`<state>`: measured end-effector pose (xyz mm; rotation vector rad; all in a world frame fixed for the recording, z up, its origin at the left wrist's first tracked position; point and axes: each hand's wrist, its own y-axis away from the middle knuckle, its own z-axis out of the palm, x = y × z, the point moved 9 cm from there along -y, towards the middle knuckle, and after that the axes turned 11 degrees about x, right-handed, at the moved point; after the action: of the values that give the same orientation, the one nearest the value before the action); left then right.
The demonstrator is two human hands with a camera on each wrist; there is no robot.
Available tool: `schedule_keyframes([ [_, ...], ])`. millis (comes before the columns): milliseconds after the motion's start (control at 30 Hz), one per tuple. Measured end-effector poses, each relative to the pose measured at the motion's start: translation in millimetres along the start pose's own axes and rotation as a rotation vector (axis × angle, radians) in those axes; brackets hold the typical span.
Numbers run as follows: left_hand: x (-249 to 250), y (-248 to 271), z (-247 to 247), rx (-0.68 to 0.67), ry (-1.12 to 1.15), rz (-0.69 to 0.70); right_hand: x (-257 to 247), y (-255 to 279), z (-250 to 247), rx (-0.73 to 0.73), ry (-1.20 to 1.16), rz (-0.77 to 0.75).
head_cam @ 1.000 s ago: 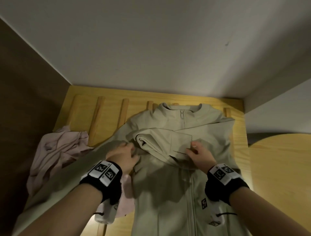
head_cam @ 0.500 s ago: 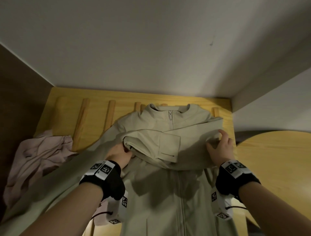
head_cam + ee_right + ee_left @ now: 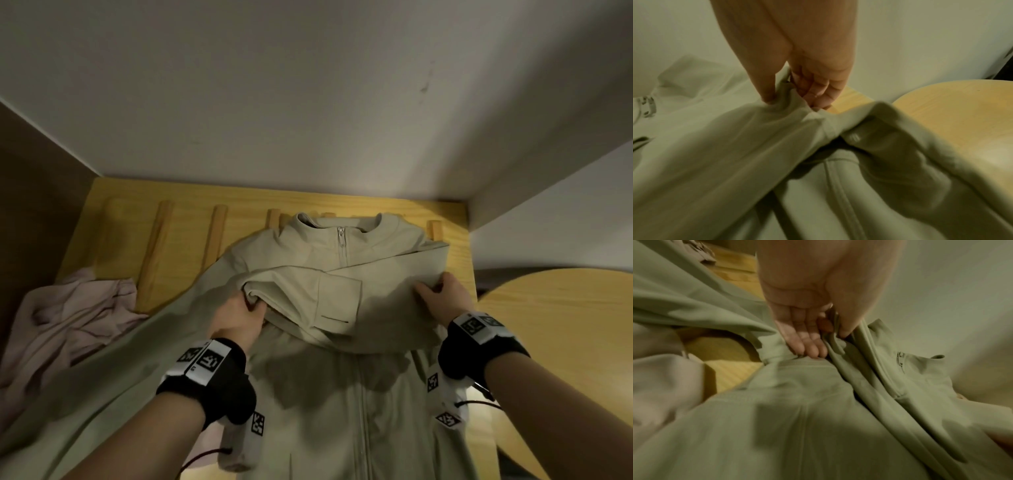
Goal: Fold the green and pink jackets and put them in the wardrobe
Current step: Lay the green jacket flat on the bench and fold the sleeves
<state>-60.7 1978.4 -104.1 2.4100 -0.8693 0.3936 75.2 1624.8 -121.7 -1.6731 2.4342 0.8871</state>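
The pale green jacket (image 3: 342, 394) lies zip-up on a slatted wooden bed frame (image 3: 191, 219), collar toward the wall. One sleeve (image 3: 322, 294) is folded across its chest. My left hand (image 3: 239, 318) pinches the cuff end of that folded sleeve (image 3: 836, 340) between thumb and fingers. My right hand (image 3: 442, 298) pinches the fold at the jacket's right edge (image 3: 793, 104), thumb on top and fingers underneath. The other sleeve (image 3: 85, 387) trails down to the lower left. The pink jacket (image 3: 68, 322) lies crumpled at the left.
A white wall (image 3: 308, 102) rises just behind the bed frame. A round wooden table top (image 3: 561, 325) sits right of the jacket (image 3: 962, 121). A dark panel (image 3: 37, 192) closes off the left side.
My right hand slid from the middle of the chest out to the jacket's right edge and took hold of the fold there. My left hand stayed at the sleeve's cuff end. The view shifted left.
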Motion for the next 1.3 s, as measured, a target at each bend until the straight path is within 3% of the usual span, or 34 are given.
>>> schedule_keyframes([
  [233,-13,-4,-1,-0.037,0.128,0.052,-9,-9,5,-0.044,0.042,-0.042],
  [400,-21,4,-3,-0.048,0.565,0.027,-12,-14,-8,0.05,-0.049,-0.063],
  [467,-18,8,-4,-0.059,0.638,0.06,-11,-15,-10,0.067,-0.081,-0.064],
  [567,-12,9,-4,-0.075,0.562,0.156,-8,-15,-11,0.093,-0.105,-0.075],
  [667,-12,11,2,-0.172,0.489,0.158,-2,-18,-12,0.1,-0.148,-0.05],
  [767,-20,10,10,-0.294,0.491,0.033,1,-21,-12,0.067,-0.188,-0.016],
  [833,-27,4,9,-0.257,0.511,-0.091,2,-22,-11,0.045,-0.205,-0.005],
  [900,-34,-5,5,-0.162,0.457,-0.123,1,-22,-9,0.022,-0.184,-0.019],
  [967,-32,-11,3,-0.108,0.391,-0.06,-2,-22,-10,0.01,-0.139,-0.039],
  [1133,-26,-13,9,-0.147,0.363,0.054,-7,-18,-13,0.046,-0.14,-0.034],
  [1200,-23,-12,10,-0.17,0.376,0.105,-11,-11,-16,0.096,-0.203,-0.031],
  [1300,-20,-7,15,-0.213,0.344,0.186,-29,7,-25,0.228,-0.223,-0.146],
])
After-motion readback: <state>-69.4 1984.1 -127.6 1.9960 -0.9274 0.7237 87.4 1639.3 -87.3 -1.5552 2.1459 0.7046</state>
